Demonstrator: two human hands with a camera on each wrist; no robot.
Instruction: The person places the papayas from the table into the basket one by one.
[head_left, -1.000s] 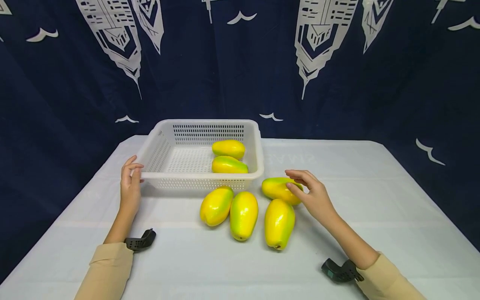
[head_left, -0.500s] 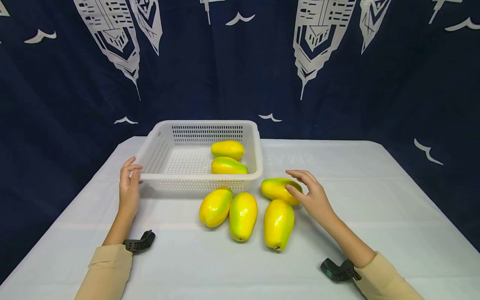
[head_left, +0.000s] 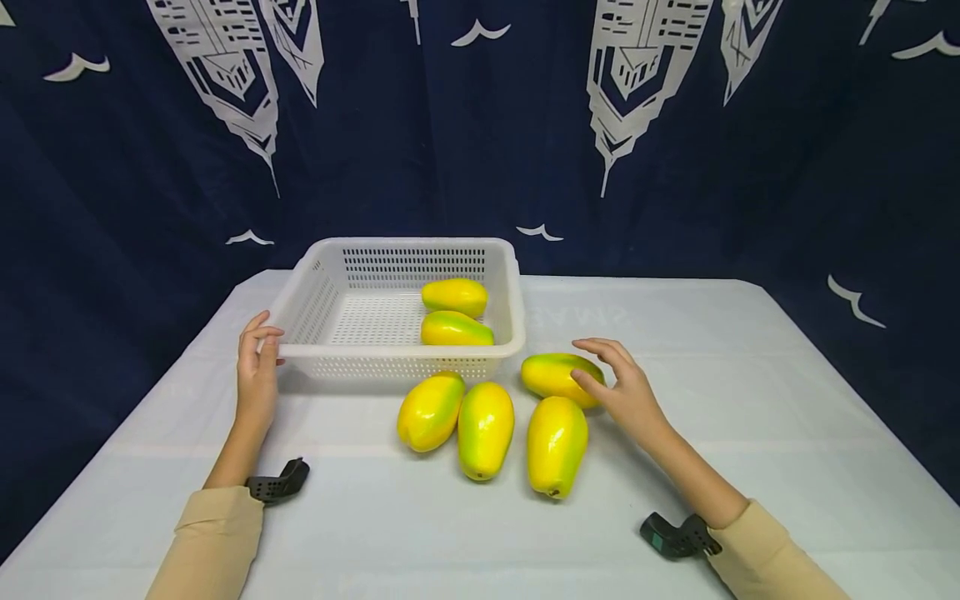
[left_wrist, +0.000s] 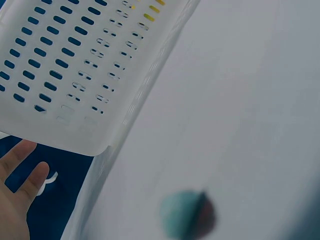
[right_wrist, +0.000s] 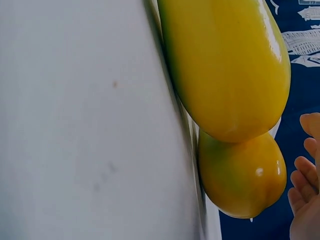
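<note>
My left hand (head_left: 258, 367) is at the near left corner of a white perforated plastic basket (head_left: 397, 352). In the left wrist view, its finger reaches the edge of the basket (left_wrist: 95, 131) while the thumb stands apart. My right hand (head_left: 628, 392) hovers with thumb and fingers spread beside a yellow-green papaya (head_left: 555, 375), overlapping its right end in the head view. In the right wrist view a gap shows between the right hand (right_wrist: 306, 185) and the farther papaya (right_wrist: 240, 175). A second papaya (head_left: 557, 446) lies just in front of that one.
Two more papayas (head_left: 429, 412) (head_left: 486, 429) lie side by side before the basket. Inside it, at the right, rest two others (head_left: 454, 297) (head_left: 456, 328). A white cloth covers the table (head_left: 450, 533). Behind hangs a dark blue curtain (head_left: 480, 150) with white prints.
</note>
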